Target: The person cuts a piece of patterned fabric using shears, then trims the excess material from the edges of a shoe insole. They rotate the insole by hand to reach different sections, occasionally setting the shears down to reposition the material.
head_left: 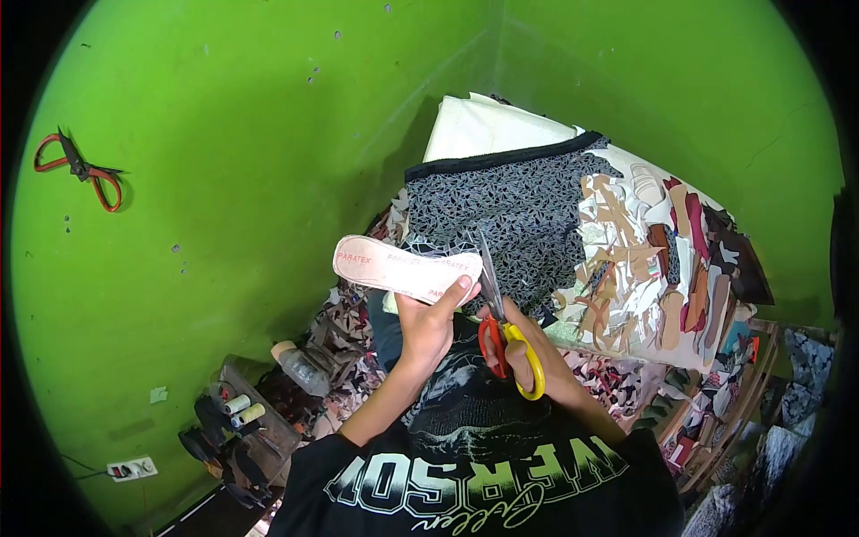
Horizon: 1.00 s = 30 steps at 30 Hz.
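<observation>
A pale insole-shaped piece [385, 266] printed with red PARATEX lettering is gripped in my left hand [429, 327], thumb on top near its right end. My right hand [528, 345] is closed on scissors [491, 288] with one red and one yellow handle. The scissor blades point up and lie close beside the right end of the piece. Beneath and beyond both hands spreads a dark patterned cloth [501, 210] with a black edge strip. The fingers of my left hand under the piece are partly hidden.
Pale and brown cut pieces [626, 259] lie on the board to the right, with scraps [608, 380] below. Red-handled scissors [80, 170] hang on the green wall. A plastic bottle [302, 369], thread spools [246, 412] and a wall socket [132, 468] are at lower left.
</observation>
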{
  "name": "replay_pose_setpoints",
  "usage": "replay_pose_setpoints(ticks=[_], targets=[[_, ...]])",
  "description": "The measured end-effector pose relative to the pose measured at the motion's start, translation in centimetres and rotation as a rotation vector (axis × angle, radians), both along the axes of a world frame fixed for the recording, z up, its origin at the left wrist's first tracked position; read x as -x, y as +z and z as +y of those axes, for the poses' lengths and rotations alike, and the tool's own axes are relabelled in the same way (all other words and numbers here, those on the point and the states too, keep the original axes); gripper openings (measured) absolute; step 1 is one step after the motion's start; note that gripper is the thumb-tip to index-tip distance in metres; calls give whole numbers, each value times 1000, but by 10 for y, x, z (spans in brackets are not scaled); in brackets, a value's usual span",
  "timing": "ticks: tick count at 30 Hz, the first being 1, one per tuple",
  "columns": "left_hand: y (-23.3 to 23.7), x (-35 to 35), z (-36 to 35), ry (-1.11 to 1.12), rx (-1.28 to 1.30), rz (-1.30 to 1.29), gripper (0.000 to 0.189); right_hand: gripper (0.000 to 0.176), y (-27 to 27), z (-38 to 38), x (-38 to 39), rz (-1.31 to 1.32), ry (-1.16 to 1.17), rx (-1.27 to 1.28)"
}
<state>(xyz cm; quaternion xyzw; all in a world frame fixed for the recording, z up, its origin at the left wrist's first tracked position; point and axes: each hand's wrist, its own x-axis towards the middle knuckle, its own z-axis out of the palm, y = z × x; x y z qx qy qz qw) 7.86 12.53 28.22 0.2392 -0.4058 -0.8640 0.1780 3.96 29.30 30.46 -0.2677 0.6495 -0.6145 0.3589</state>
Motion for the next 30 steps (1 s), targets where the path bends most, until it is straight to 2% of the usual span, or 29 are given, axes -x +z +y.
replay_pose_setpoints(ticks=[8, 14, 17, 23, 26, 29, 30], targets=[[0, -3, 7, 30, -19, -15, 26, 67, 6, -4, 3, -28, 6, -82], [-2, -2, 15, 78, -26, -27, 24, 79, -2, -10, -10, -210, -103, 78], [-2, -1, 15, 50, -28, -28, 26, 77, 5, -8, -2, -113, -63, -27], [-3, -3, 13, 39, -55, -35, 27, 70, 8, -1, 1, -134, -19, -106], [-1, -3, 11, 37, -69, -32, 28, 82, 12, 0, 2, -118, -25, -186], [0, -5, 3, -12, -86, -15, 30, 37, 16, 4, 13, -33, 23, -172], [1, -5, -1, -48, -81, -9, 31, 35, 14, 6, 15, 21, 35, -189]])
